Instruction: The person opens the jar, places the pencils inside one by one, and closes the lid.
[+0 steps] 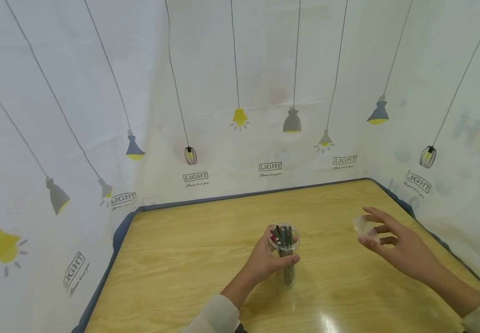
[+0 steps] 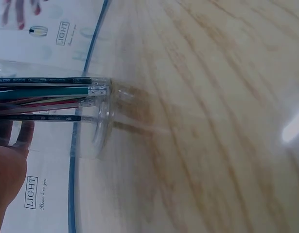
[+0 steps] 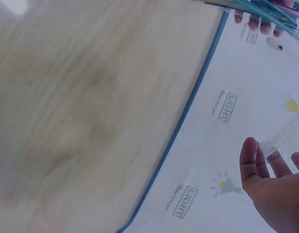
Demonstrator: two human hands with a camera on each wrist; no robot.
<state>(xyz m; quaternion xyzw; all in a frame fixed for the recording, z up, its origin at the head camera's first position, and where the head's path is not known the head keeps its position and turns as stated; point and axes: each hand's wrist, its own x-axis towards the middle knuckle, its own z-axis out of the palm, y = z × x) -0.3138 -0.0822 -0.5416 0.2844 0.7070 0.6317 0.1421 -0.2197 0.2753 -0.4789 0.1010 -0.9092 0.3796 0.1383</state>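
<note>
My left hand (image 1: 261,261) grips a clear plastic jar (image 1: 288,280) round its upper part, thumb on the near side. Inside the jar stand several pencils (image 1: 282,235), dark green and red ones among them; its mouth is uncovered. In the left wrist view the jar's base (image 2: 104,131) is close to the tabletop, but I cannot tell whether it touches. Off to the right, my right hand (image 1: 402,247) pinches a round clear lid (image 1: 360,225) by its edge, above the table and apart from the jar. The lid (image 3: 285,130) appears edge-on in the right wrist view.
A light wood-grain table (image 1: 181,259) lies beneath both hands, with a glare spot near its front. Pale curtains (image 1: 223,69) printed with hanging lamps and the word LIGHT surround it, and a dark blue border (image 1: 244,195) runs along the table's far edge.
</note>
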